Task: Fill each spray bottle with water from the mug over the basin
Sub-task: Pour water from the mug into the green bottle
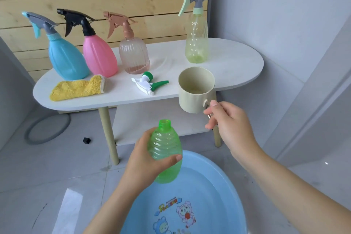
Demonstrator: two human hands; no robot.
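The left hand [144, 159] wraps its fingers and thumb around the translucent green ribbed plastic bottle [165, 152], holding it upright with its threaded neck uncapped above the far rim of the pale blue plastic basin [218, 180], presumably so any spill falls into it. The right hand [228, 121] pinches the handle of the cream matte plastic mug [195, 91], raised just above and to the right of the bottle's mouth (a little water shows at its bottom). The bottle's white and green trigger sprayer [147, 83] lies unscrewed on the white oval table [237, 70], beside a fluffy yellow cloth [77, 88]. Four capped spray bottles stand behind: opaque blue [66, 59], opaque pink [99, 57], fluted clear pinkish [133, 56], tall pale yellow-green [196, 42].
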